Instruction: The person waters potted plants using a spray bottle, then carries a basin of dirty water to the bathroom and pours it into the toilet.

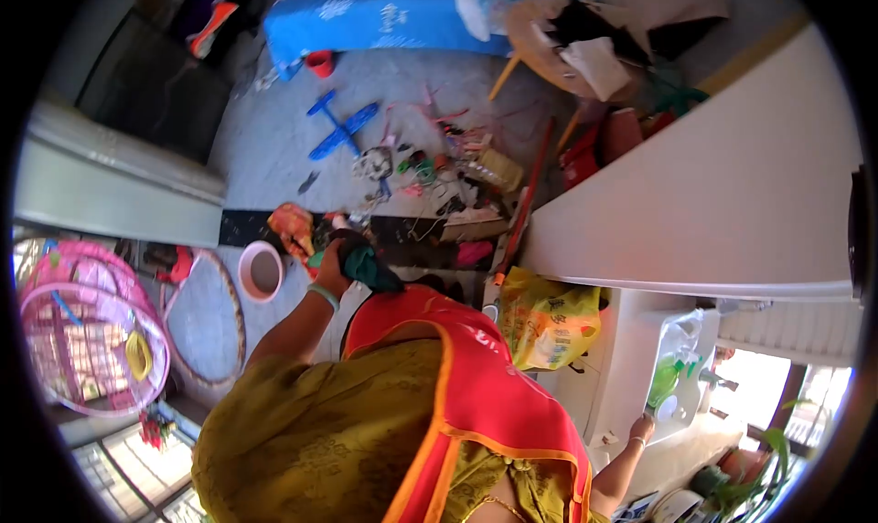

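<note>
My left hand (333, 265), with a pale bangle at its wrist, is closed around a bundle of dark green and black cloth (368, 265), low over the floor. Beside that bundle lies an orange-red patterned cloth (291, 226), close to my fingers. Far to the right, my right hand (643, 428) is small in view, its fingers curled at the edge of a white sink (631, 390). Inside the sink is a clear plastic tub (686, 345) with something green in it. My red apron with orange trim (485, 368) covers part of the floor near my feet.
Loose clutter (439, 171) covers the floor ahead, beside a blue toy plane (343, 130). A red pole (529, 198) leans near a large white panel (722, 185). A yellow bag (549, 317) stands at my right, a pink-rimmed bucket (261, 247) and hoop (240, 308) at my left.
</note>
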`<action>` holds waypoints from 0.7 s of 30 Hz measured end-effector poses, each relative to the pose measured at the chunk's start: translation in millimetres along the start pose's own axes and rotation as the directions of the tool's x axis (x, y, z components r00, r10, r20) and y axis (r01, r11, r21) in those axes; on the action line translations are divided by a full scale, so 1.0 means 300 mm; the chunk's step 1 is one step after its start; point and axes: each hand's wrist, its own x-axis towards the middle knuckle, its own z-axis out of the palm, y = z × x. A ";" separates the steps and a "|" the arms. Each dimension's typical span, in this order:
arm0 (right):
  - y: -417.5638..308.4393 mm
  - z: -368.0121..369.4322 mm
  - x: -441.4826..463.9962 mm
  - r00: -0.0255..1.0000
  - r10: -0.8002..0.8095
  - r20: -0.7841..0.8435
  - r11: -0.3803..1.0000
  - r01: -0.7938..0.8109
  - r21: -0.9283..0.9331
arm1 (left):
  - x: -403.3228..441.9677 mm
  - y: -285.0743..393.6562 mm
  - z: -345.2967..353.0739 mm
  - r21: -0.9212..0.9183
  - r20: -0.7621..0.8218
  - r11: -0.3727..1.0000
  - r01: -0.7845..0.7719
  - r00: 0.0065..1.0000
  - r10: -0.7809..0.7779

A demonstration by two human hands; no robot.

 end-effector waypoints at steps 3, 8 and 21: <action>0.015 0.013 0.001 0.998 -0.033 -0.047 0.995 0.037 0.095 | 0.045 0.000 -0.188 0.012 -0.137 0.997 -0.073 0.988 0.074; -0.121 -0.127 -0.104 0.993 0.119 -0.003 0.966 -0.116 0.232 | 0.031 0.006 -0.444 0.131 -0.325 0.945 -0.299 0.888 0.326; -0.706 -0.144 -0.152 0.869 -0.445 0.216 0.699 0.187 0.690 | -0.096 -0.017 -0.616 0.175 -0.647 0.890 -0.421 0.632 0.426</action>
